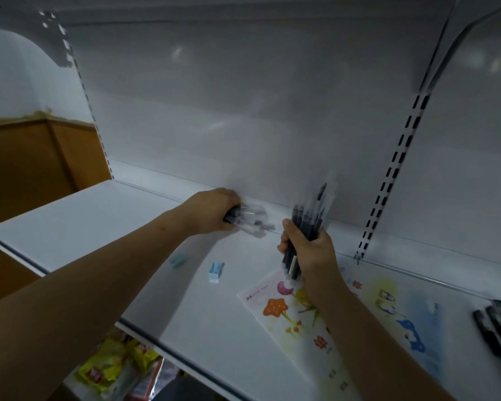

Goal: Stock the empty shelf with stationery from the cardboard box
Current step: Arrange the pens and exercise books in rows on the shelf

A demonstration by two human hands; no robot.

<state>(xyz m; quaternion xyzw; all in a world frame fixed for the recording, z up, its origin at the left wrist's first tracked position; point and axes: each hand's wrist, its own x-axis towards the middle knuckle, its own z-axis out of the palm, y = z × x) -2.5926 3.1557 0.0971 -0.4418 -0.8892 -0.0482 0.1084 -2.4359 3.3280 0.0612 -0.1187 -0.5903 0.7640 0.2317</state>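
Note:
A white shelf [84,224] runs across the view. My left hand [214,211] grips a bundle of pens with clear caps [252,221], held low near the shelf's back edge and blurred by motion. My right hand [310,250] holds a second bundle of dark pens [307,224] upright, just right of the left hand. Two small blue erasers [216,272] [177,260] lie on the shelf in front of my hands. The cardboard box is out of view.
Two illustrated notebooks [275,308] [402,319] lie flat under my right forearm. More black pens [498,325] rest at the far right. A slotted upright [394,169] stands on the back panel. Yellow packets [113,363] sit on the shelf below. A wooden panel [26,169] is at left.

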